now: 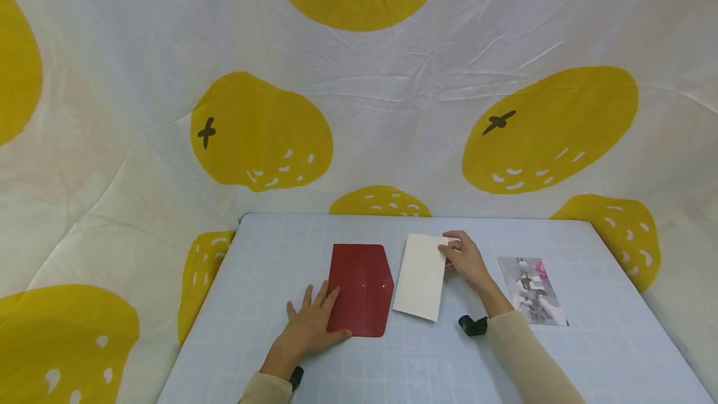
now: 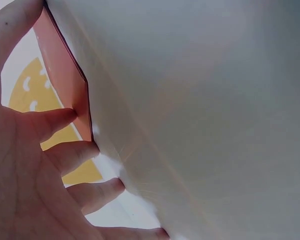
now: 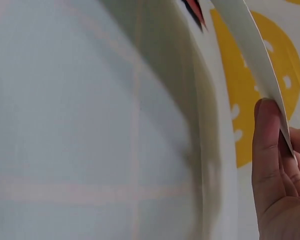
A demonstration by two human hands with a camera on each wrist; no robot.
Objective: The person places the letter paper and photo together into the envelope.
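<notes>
The right hand (image 1: 463, 259) pinches the white card (image 1: 419, 276) near the top of its right edge, with the thumb on one face and fingers on the other; the card is tilted, and in the right wrist view it rises above the tabletop (image 1: 275, 248); whether its lower edge touches the cloth, I cannot tell. The left hand (image 1: 310, 324) grips nothing; its fingers are spread, and the thumb and the nearest finger rest at the left part of the red envelope (image 1: 361, 292), which lies just beside the card, its pointed flap side toward it. The printed picture (image 1: 533, 292) lies farther out, beyond the right forearm.

In my judgement, since the card is held only at one edge, it could swing or bend at its far corner; if the pinch is too hard, the edge may crease; if the left hand presses too lightly, a bump from the card could slide the envelope; the right sleeve (image 1: 527, 354), being near the picture, might also drag it.
</notes>
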